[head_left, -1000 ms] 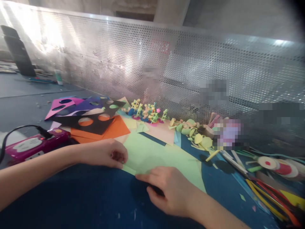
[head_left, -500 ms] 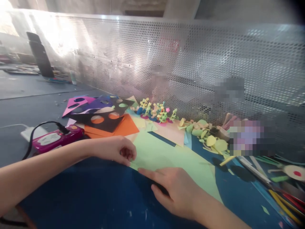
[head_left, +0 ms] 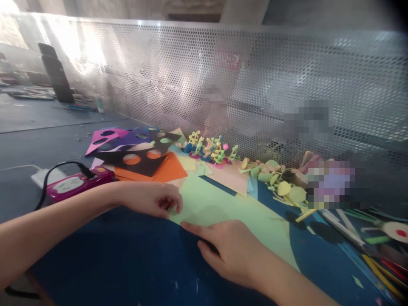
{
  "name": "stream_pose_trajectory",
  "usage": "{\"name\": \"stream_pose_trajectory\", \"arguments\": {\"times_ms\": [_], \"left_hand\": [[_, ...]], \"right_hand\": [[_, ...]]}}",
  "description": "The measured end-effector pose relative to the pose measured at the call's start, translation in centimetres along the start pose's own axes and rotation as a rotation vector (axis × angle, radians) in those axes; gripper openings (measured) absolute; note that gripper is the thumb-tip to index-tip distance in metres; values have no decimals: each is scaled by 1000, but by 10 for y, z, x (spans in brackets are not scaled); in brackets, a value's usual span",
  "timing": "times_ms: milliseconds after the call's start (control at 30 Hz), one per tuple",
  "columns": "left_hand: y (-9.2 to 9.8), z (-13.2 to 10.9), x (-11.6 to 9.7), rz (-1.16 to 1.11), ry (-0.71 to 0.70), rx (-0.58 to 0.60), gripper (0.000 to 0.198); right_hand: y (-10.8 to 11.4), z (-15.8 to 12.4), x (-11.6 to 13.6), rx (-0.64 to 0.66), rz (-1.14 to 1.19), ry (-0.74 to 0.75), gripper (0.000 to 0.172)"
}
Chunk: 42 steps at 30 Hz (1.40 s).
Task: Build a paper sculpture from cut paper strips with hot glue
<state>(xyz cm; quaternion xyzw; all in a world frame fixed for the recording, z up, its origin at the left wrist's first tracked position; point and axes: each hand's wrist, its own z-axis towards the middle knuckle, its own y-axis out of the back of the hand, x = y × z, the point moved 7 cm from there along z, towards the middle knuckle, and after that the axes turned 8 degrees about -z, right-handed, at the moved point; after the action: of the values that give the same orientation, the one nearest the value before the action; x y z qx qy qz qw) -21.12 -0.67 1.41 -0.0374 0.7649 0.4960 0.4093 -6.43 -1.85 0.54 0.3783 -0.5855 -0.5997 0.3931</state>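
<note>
No text, number or brand can be read anywhere in view. The pink device (head_left: 78,183) has a pale label patch on its top face, but the print is too blurred to make out. On the perforated screen (head_left: 153,72) behind the device, up and to its right, there is a faint red mark, also illegible.

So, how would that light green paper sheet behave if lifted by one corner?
Probably floppy: the light green paper sheet lies thin and flat on the blue mat. Likely light, and apt to slide, since the left hand and right hand rest on its near edge.
</note>
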Motion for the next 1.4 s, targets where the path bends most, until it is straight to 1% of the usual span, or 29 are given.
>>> {"name": "stream_pose_trajectory", "arguments": {"times_ms": [133, 300, 400, 533, 667, 767, 933, 1067, 1167, 1267, 1400], "left_hand": [[3, -4, 0, -10, -15, 25, 29], [2, -4, -4, -24, -46, 63, 23], [2, -3, -4, -38, -41, 70, 20], [2, -3, -1, -49, -22, 62, 21], [1, -3, 1, -17, 21, 87, 22], [1, -3, 1, -11, 25, 111, 22], [1, -1, 3, -33, 41, 140, 23], [1, 2, 1, -69, 41, 140, 22], [1, 4, 3, -64, 70, 134, 24], [0, 4, 4, -64, 85, 151, 24], [0, 4, 4, -67, 84, 139, 25]], "right_hand": [[0, -1, 0, -15, -1, -3, 45], [-1, -16, -2, -26, 13, 30, 40], [-1, -31, -6, -46, -30, 46, 37], [2, -52, -13, -103, -70, 62, 37], [3, -75, -21, -119, -124, 59, 37], [5, -97, -30, -137, -193, 51, 37], [6, -140, -48, -173, -266, -4, 37], [5, -165, -56, -181, -277, -69, 39], [7, -177, -61, -185, -253, -132, 36], [10, -187, -66, -222, -238, -181, 32], [15, -191, -69, -261, -192, -197, 25]]}}
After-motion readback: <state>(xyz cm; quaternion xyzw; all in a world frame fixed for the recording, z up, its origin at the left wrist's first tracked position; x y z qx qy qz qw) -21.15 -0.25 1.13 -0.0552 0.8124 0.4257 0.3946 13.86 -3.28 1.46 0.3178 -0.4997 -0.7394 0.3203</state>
